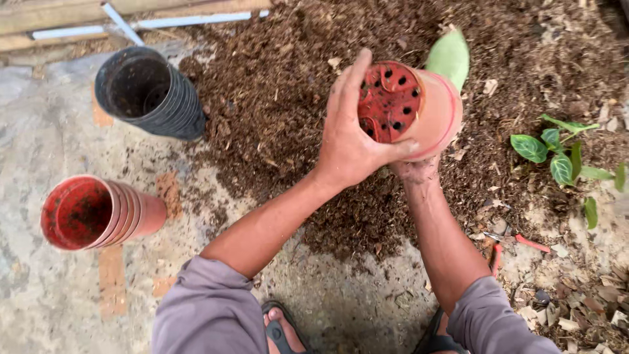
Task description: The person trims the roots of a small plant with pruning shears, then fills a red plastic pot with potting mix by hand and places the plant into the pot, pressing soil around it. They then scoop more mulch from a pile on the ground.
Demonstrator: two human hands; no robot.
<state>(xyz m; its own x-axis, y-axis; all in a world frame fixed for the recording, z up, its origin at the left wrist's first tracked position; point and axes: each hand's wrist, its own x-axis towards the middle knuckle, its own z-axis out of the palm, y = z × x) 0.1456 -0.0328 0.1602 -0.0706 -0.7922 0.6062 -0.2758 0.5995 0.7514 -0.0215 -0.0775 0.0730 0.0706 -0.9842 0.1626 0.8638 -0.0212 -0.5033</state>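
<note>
Above the soil heap [275,98], the left hand [350,141] clasped the upturned red pot [409,108], the right hand [414,172] hidden beneath, grip unclear; a slip might spill its plant.

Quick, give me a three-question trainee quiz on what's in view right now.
1. True or false: the terracotta-coloured plastic pot is held with its holed base turned toward the camera.
2. Which hand grips the pot's base end? A) left hand B) right hand
3. Fill in: the stack of black pots lies on its side above the stack of ____ pots.

Key: 1 true; 2 A; 3 terracotta-coloured.
</note>
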